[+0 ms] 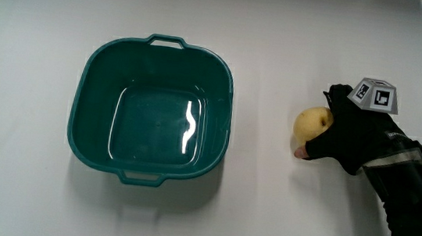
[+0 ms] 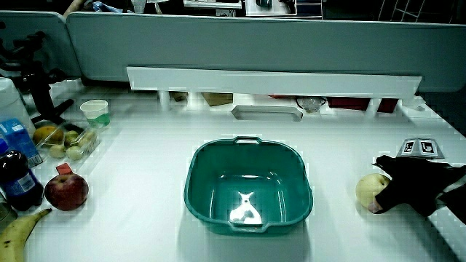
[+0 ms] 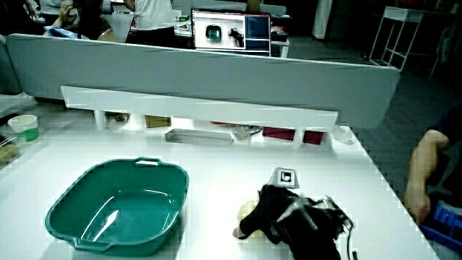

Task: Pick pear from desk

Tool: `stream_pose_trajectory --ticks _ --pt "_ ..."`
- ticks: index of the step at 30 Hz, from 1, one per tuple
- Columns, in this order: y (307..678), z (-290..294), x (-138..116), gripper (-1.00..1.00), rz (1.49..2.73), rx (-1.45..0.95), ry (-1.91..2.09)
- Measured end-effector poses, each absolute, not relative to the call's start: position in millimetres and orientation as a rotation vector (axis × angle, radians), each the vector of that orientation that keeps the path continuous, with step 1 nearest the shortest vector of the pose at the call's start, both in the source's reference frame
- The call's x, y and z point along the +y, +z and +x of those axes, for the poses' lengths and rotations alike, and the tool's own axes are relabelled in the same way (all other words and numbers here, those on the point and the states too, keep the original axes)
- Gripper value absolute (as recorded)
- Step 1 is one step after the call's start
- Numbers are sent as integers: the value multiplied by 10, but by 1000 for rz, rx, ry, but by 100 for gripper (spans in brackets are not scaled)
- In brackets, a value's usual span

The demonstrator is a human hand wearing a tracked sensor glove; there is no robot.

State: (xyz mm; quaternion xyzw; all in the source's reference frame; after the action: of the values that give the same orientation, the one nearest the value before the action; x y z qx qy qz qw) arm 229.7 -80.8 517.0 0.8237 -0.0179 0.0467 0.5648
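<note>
My hand (image 1: 348,136) is wrapped over the pear (image 1: 312,123), fingers curled onto it with a fingertip showing under the fruit's near edge; the pear rests on the white table (image 1: 15,192). In both side views the glove covers the side of the pear (image 2: 372,192) away from the basin, and its pale skin shows toward the basin (image 3: 247,211). The patterned cube (image 1: 376,95) sits on the back of my hand, at about one o'clock from the pear in the main view.

The teal basin (image 1: 90,74) lies at nine o'clock from the pear, well apart from it, with a strip of bare table between its rim and the fruit. The basin holds nothing but a glare on its floor; its handle (image 1: 167,41) sits at twelve o'clock on the rim.

In a side view, at the table's edge, well apart from the basin on the side away from my hand, lie a red apple (image 2: 66,191), a banana (image 2: 22,233), a dark bottle (image 2: 14,182), a clear tray of small fruit (image 2: 67,142) and a green-banded cup (image 2: 95,112). A low white shelf (image 2: 273,78) runs along the grey partition (image 2: 240,40).
</note>
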Motion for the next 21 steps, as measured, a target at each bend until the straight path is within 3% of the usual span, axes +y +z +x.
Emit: stream_pose_trajectory --ticks 21 --pt "5118 2342 -834 75 2065 -49 116"
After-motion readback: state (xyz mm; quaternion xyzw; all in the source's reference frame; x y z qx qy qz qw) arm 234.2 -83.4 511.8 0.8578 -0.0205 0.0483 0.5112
